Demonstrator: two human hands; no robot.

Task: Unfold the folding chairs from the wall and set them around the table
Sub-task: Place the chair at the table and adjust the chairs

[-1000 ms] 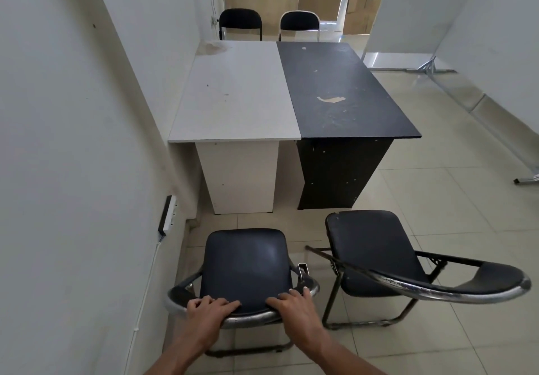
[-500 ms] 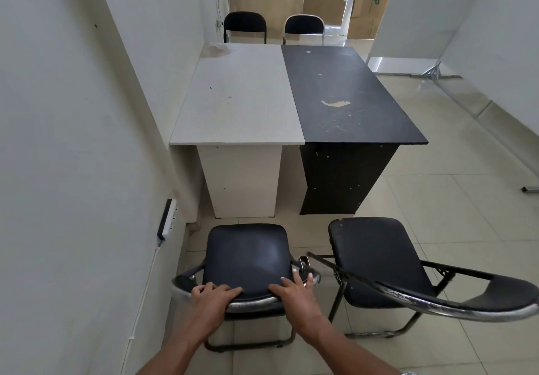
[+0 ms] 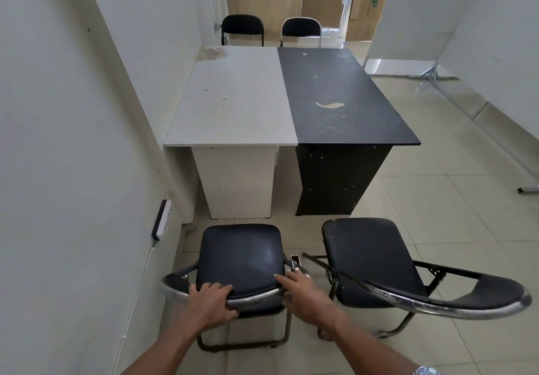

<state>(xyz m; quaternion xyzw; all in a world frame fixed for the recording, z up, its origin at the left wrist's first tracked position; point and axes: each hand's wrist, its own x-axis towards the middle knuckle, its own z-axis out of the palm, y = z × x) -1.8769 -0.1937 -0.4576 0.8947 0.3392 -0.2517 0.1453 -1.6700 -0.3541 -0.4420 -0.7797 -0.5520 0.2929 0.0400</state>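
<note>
Unfolded chair (image 3: 242,258) stands just off the table's (image 3: 233,106) near end, seat toward it; left hand (image 3: 211,301) curls round its back rail (image 3: 256,297), right hand (image 3: 300,290) presses outstretched fingers on the rail's right bend, likely to nudge it square beside the second chair (image 3: 373,261).

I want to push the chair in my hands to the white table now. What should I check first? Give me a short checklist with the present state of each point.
1. The left hand grips the rail of the chair: ok.
2. The right hand lies on the rail; firm grip: cannot tell.
3. The seat is down and the chair is unfolded: ok.
4. The floor up to the white table is bare: ok.
5. The second chair is apart from this chair: cannot tell, the frames are very close.
6. The power strip on the wall is apart from the chair: ok.
</note>
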